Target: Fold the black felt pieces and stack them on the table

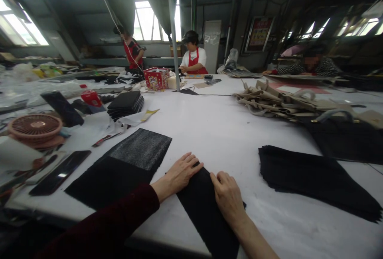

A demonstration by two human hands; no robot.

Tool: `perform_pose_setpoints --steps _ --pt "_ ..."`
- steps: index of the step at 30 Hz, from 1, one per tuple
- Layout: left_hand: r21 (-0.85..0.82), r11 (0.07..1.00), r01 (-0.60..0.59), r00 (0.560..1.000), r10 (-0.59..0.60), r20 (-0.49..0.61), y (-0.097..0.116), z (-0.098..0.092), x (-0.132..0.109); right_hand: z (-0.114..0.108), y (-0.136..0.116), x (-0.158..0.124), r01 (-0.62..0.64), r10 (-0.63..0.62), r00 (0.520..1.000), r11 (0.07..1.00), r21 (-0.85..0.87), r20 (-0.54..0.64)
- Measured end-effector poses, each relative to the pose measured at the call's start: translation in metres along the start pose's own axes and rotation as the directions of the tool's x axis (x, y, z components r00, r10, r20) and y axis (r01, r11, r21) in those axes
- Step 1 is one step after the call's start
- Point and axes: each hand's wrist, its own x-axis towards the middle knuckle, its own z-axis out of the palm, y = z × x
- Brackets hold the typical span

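Observation:
A black fabric piece [206, 215] lies on the white table [215, 127] right in front of me. My left hand [179, 173], in a dark red sleeve, rests flat on its far left edge with fingers stretched out. My right hand [229, 199] lies on the right side of the same piece, fingers curled down and pressing the cloth. To the left sits a stack of black fabric with a grey speckled piece [140, 149] on top. On the right lies another stack of black pieces [311, 175].
A phone [60, 173] and a round pink fan [36, 127] sit at the left edge, beside a red bottle [91, 97] and a black pile [125, 103]. Beige straps [278, 101] heap at the right. A metal pole [173, 32] rises mid-table. Three people work at the far side.

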Motion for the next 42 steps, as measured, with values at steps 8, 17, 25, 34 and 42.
perform_pose_setpoints --steps 8,17,25,34,42 --pt "0.025 0.998 -0.053 0.998 0.052 0.043 0.007 -0.001 0.003 -0.005 0.001 -0.008 0.001 -0.001 1.000 1.000 -0.010 0.003" --pt "0.035 0.996 -0.082 0.996 0.080 0.038 0.015 -0.005 0.006 -0.011 0.003 -0.017 -0.013 0.013 1.000 1.000 0.001 0.018" --pt "0.043 0.995 -0.093 0.995 0.091 0.045 0.024 -0.006 0.006 -0.017 0.004 -0.023 -0.020 0.020 0.999 1.000 -0.011 0.025" --pt "0.003 0.994 -0.108 0.992 0.107 0.062 0.034 -0.007 0.007 -0.022 0.006 -0.030 -0.014 0.015 0.999 1.000 -0.016 0.029" --pt "-0.066 0.985 -0.159 0.984 0.163 0.067 0.034 -0.010 0.009 -0.029 0.008 -0.038 -0.018 0.018 1.000 1.000 0.006 0.016"
